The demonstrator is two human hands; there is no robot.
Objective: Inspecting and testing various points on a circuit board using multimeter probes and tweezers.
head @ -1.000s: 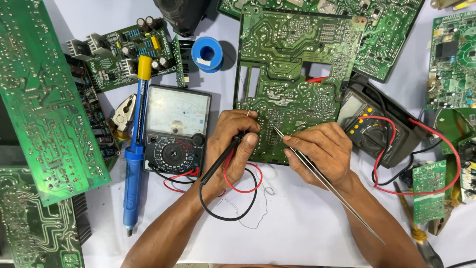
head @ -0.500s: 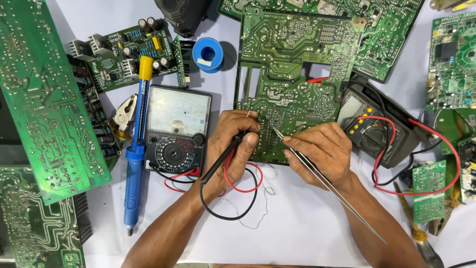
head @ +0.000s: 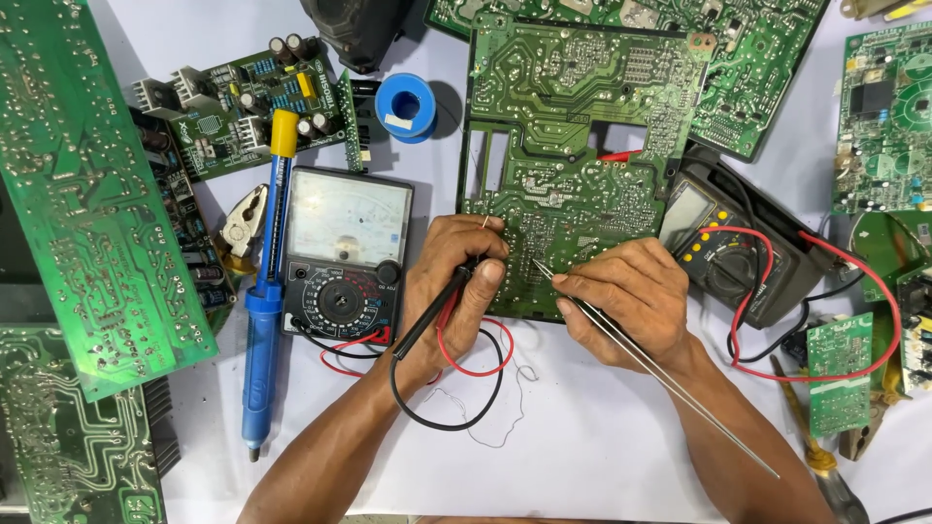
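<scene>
Both hands clamped on tools: left hand pinches a black meter probe pen-style, tip down at the lower-left edge of the green circuit board. Right hand closed around long metal tweezers, points on the same board's lower edge, just right of the probe tip; the shaft trails off below the board.

Board lies solder side up on the white table, both hands resting on its near edge.

Analog multimeter sits just left of the board, red and black leads looping under the left wrist. Blue desoldering pump further left of it. Digital meter touches the board's right side. Blue solder spool off the board's upper-left corner.

Handling, judged: board is light, stiff, fragile at joints and traces; take it by bare edges only. Probe is light, with a stiff insulated shaft to hold; its lead drags. Tweezers are springy, slippery, sharp-tipped; hold mid-shaft.
</scene>
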